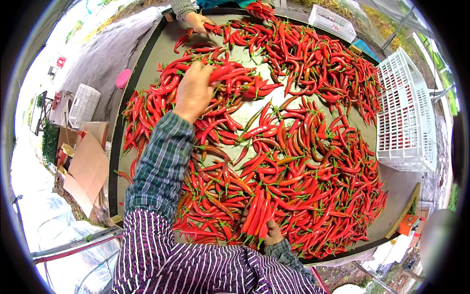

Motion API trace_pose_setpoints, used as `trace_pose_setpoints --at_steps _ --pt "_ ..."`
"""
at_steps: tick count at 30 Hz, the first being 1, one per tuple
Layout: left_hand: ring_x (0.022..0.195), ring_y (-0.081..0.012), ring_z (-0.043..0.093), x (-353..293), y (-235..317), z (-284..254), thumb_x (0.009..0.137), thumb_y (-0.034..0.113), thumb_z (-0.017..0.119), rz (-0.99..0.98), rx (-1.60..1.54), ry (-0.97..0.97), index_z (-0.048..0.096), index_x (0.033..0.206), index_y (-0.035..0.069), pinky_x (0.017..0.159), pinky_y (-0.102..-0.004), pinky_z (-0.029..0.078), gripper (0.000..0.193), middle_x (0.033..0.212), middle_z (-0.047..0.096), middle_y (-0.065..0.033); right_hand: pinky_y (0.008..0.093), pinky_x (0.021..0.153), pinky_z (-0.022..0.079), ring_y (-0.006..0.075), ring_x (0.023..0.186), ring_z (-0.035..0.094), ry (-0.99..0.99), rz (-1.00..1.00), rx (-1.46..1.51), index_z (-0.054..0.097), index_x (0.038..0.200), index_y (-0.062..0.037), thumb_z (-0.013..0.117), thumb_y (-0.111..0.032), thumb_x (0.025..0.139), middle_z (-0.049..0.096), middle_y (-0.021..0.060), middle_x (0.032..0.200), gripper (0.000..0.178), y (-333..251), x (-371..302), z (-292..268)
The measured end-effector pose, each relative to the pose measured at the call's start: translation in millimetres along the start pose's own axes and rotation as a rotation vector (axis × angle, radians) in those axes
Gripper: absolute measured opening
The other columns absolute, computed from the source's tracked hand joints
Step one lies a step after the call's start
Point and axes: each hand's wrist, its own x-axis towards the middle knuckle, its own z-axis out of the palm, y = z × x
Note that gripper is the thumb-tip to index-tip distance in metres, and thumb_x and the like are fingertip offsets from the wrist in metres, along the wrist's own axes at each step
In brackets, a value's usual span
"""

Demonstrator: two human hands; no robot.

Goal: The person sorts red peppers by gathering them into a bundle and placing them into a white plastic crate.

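Red chili peppers (313,171) with green stems lie heaped over a wide grey table (147,68). Some are darker, brownish red. My left arm, in a plaid sleeve, reaches over the pile on the left. My left hand (195,90) is closed there, with slightly blurred red chili peppers (223,73) at its fingertips. Close to my body, my right hand (272,233) grips an upright bunch of chili peppers (258,213), stems pointing down toward me. Part of that hand is hidden behind the bunch.
Across the table, another person's hand (199,22) touches chili peppers; a bunch shows beside that person. A white slatted crate (406,115) stands at the right edge. Another white crate (333,23) is at the far right. Cardboard (88,166) leans left of the table, whose dark rim (116,161) is raised.
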Motion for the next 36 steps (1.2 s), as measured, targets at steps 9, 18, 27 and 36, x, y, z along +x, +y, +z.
trace_pose_setpoints --at_steps 9,18,27,36 --pt "0.072 -0.0126 0.063 -77 14 -58 0.089 0.031 0.058 -0.819 -1.487 -0.284 0.056 0.102 0.003 0.059 -0.0226 0.050 0.031 0.083 0.063 -0.0046 0.0458 0.096 0.044 0.0325 0.112 0.053 0.170 -0.122 -0.600 0.041 0.129 0.0014 0.072 -0.027 0.074 0.054 0.0162 0.123 0.069 3 -15 -29" --pt "0.077 -0.0221 0.063 -171 45 -21 0.094 0.028 0.049 -1.202 -2.188 -0.455 0.050 0.104 0.001 0.068 -0.0403 0.055 0.029 0.083 0.061 -0.0101 0.0467 0.094 0.045 0.0303 0.110 0.052 0.002 -0.115 -0.095 0.036 0.131 0.0015 0.079 -0.042 0.064 0.051 0.0135 0.123 0.091 -19 -14 25" --pt "0.087 -0.0237 0.063 -199 66 -24 0.090 0.010 0.053 -1.293 -2.071 -0.371 0.053 0.114 0.000 0.080 -0.0432 0.054 0.025 0.100 0.062 -0.0121 0.0510 0.090 0.047 0.0346 0.107 0.055 0.110 -0.166 -0.104 0.035 0.131 0.0021 0.076 -0.039 0.068 0.052 0.0189 0.122 0.086 -9 -31 31" --pt "0.063 -0.0103 0.054 -207 75 -21 0.089 0.022 0.056 -1.080 -1.383 -0.418 0.054 0.097 0.004 0.058 -0.0255 0.045 0.019 0.077 0.056 -0.0026 0.0446 0.098 0.041 0.0328 0.112 0.052 0.143 -0.183 -0.296 0.036 0.132 0.0020 0.057 -0.049 0.083 0.051 0.0181 0.126 0.074 -9 -31 22"
